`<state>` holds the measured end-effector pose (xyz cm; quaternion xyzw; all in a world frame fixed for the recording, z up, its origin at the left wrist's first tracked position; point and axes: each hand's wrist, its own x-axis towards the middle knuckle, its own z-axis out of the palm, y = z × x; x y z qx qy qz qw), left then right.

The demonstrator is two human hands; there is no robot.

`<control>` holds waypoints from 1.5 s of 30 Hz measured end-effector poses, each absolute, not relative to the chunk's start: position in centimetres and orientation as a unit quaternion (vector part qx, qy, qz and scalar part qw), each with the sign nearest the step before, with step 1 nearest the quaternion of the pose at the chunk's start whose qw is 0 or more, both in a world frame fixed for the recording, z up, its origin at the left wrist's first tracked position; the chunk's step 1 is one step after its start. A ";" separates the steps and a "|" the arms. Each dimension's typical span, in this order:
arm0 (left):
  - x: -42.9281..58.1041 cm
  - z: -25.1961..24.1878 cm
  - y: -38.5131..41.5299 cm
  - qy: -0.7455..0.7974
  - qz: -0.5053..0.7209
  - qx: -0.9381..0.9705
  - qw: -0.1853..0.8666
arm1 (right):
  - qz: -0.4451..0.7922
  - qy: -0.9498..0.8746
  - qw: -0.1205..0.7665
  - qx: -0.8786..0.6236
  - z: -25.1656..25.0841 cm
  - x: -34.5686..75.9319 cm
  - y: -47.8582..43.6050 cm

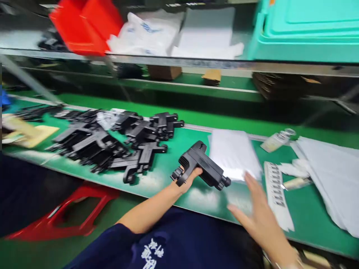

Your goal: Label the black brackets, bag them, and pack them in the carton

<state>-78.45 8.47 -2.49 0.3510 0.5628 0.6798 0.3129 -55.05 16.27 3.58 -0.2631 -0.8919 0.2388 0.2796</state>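
My left hand (190, 178) grips a black plastic part (202, 166) from below and holds it just above the green table (168, 164), near its front edge. My right hand (255, 209) hovers to the right of it, blurred by motion, with fingers stretched out and nothing in them. It is close to a stack of clear plastic bags (233, 152) that lies just behind the held part. A large heap of the same black plastic parts (112, 144) lies on the table to the left.
A white label strip (276, 190) and more white bags (331, 175) lie at the right. A shelf above carries a red bin (84, 26), white bags and a teal crate (305, 30). A red stool (70, 213) stands on the floor at lower left.
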 end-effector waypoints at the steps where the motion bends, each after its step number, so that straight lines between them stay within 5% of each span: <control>1: -77.0 -2.9 8.8 0.551 0.657 0.376 0.351 | 0.225 -0.897 0.254 -0.283 3.3 -55.4 15.8; 8: -80.1 -1.3 7.6 0.463 0.491 0.425 0.604 | 0.133 -0.937 0.162 -0.281 1.9 -55.8 15.9; 13: -79.5 -1.8 7.3 0.564 0.518 0.422 0.485 | 0.152 -0.948 0.134 -0.247 2.0 -55.4 15.1; 17: -79.2 -2.9 6.7 0.589 0.549 0.420 0.417 | 0.394 -0.816 0.203 -0.372 0.6 -55.2 15.9; 22: -80.5 -2.5 5.7 0.604 0.512 0.498 0.352 | 0.644 -0.630 0.188 -0.391 -1.1 -55.2 17.0; 30: -80.0 -3.3 6.9 0.555 0.568 0.301 0.528 | 0.336 -0.860 0.239 -0.299 0.3 -55.1 16.9; 37: -80.1 -2.6 6.2 0.528 0.518 0.561 0.371 | 0.570 -0.715 0.242 -0.325 -3.6 -55.8 16.9; 45: -81.8 -2.1 5.9 0.469 0.419 0.711 0.314 | 0.495 -0.750 0.281 -0.336 -3.6 -55.3 16.8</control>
